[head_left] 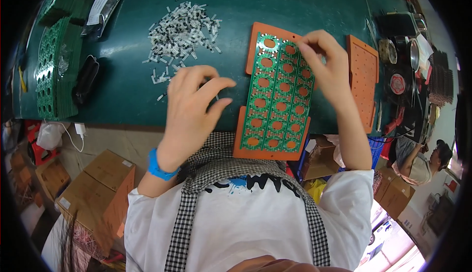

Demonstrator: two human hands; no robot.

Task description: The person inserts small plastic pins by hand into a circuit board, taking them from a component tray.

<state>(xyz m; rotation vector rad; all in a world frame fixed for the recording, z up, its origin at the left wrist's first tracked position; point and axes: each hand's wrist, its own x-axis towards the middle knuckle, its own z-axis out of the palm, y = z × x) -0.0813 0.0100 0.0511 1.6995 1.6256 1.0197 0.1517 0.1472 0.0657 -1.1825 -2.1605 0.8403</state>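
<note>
A green circuit board panel [273, 95] with rows of round cut-outs lies on an orange tray-like fixture [240, 139], which overhangs the table's near edge. My right hand [328, 65] is over the panel's far right corner. Its thumb and forefinger come together there in a pinch, and whatever is between them is too small to make out. My left hand [189, 107] hovers left of the panel, thumb and forefinger apart with nothing visible between them. Just beyond it spreads a pile of small clear-and-dark components [183, 31], a few of them loose near my fingers.
Stacked green panels [59, 70], a dark pouch [87, 78] and a labelled plastic bag [103, 11] sit at the left. To the right lie a second orange fixture [363, 75] and solder-like spools [397, 83]. Cardboard boxes [98, 183] stand below. Another person [423, 164] sits far right.
</note>
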